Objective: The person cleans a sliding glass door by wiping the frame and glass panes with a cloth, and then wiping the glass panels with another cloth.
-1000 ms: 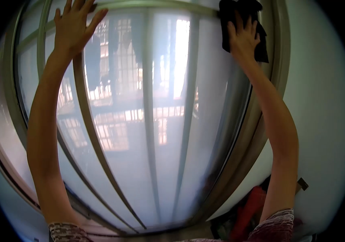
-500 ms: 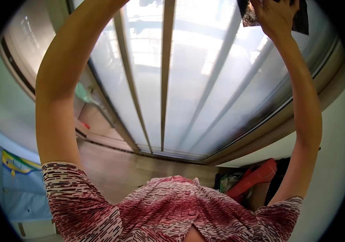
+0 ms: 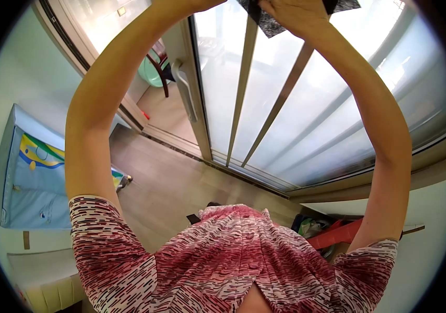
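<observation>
Both arms reach up toward a tall sliding door with frosted glass [image 3: 311, 115]. At the top edge my right hand [image 3: 298, 15] lies over a dark cloth [image 3: 271, 25], against the glass; part of the cloth also shows to the right of the hand, and the fingertips are mostly hidden. My left hand [image 3: 207, 4] is cut off by the top edge, near the door's frame, and its fingers are out of view. Below it a white door handle [image 3: 185, 91] is fixed to the frame.
Through the doorway at the left stand a green basin [image 3: 151, 72] and a dark red chair [image 3: 159, 70]. A blue fabric box [image 3: 37, 193] is at the far left. Low on the right lies a red object [image 3: 335, 235] beside bags. Wooden floor [image 3: 150, 172] runs below.
The view has tilted down and turned left, bringing the handle and doorway into sight. My right hand and the cloth have moved left across the glass, closer to my left hand.
</observation>
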Motion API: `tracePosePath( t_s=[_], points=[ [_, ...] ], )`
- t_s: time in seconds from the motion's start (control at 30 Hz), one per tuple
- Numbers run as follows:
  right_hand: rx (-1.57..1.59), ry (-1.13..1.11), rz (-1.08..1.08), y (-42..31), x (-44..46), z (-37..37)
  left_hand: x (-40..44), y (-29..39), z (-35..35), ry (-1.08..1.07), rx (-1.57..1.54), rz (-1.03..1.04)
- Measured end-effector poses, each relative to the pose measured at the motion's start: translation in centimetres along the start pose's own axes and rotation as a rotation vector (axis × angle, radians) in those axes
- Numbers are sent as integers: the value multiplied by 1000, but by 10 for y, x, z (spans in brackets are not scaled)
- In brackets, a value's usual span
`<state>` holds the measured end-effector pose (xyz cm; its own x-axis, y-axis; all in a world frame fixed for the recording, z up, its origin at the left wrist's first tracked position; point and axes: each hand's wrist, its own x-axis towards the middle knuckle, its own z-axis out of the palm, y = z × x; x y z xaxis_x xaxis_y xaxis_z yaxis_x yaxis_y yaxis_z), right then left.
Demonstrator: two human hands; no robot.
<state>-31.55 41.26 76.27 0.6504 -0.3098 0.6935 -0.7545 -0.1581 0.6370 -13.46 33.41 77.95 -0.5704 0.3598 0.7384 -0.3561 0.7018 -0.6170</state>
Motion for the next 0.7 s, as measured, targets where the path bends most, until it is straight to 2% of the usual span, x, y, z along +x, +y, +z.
tracePosePath(
  t_s=[0.07,0.2,0.23,0.37,0.47,0.5,0.53,0.6,0.7],
  points=[
    [21,19,-48,-20,-3,23,-26,6,-2,-76,40,-1],
    [92,-88,-114,-67,-16,54,-77,24,-7,-275,69,-41],
    [101,-144,-124,-78,-19,60,-87,31,-9,-299,58,-63],
    [172,-130,-238,-120,-51,91,-141,60,-2,-378,51,-82],
    [186,-284,-338,-151,-75,105,-177,91,4,-547,20,-181],
    [293,-257,-216,-171,-96,130,-191,101,4,-661,15,-198],
    [104,-331,-394,-158,-113,126,-197,117,33,-912,103,-222],
    [326,-311,-323,-144,-154,135,-180,152,57,-703,48,-256],
    [328,-366,-380,-167,-179,143,-207,181,63,-714,-27,-323]
  ],
)
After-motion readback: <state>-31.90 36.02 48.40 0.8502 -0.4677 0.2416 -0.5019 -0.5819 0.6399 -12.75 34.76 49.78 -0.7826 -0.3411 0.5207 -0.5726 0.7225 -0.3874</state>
